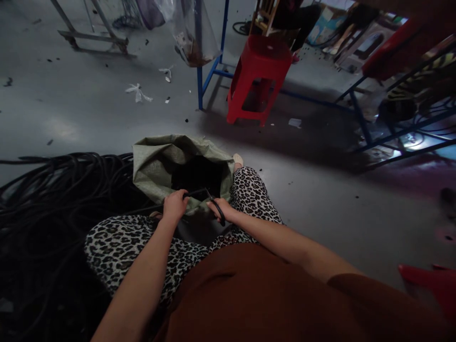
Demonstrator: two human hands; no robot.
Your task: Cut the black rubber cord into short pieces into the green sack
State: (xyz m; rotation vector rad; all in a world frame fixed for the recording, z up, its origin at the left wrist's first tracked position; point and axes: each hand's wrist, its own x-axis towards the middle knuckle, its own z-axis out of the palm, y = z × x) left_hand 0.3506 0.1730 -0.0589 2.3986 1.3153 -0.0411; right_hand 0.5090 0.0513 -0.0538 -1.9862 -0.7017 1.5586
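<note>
My right hand [220, 209] is closed round the handles of a pair of scissors [221, 218]. Their blades point up and left, over the near rim of an open woven sack [151, 166]. Closed on a long black rubber-like strip [194, 192], my left hand [174, 205] is beside the scissors at the same rim. The strip's free end reaches toward the blades; whether they touch it, I cannot tell. Dark contents fill the inside of the sack, too dim to make out.
A big heap of black strips [89, 171] lies at my left. Beyond the sack stand a red plastic stool [261, 61] and a blue metal frame [200, 85] with a clear plastic bag [194, 38]. Scraps litter the grey floor. Another person's legs [302, 23] show at the back.
</note>
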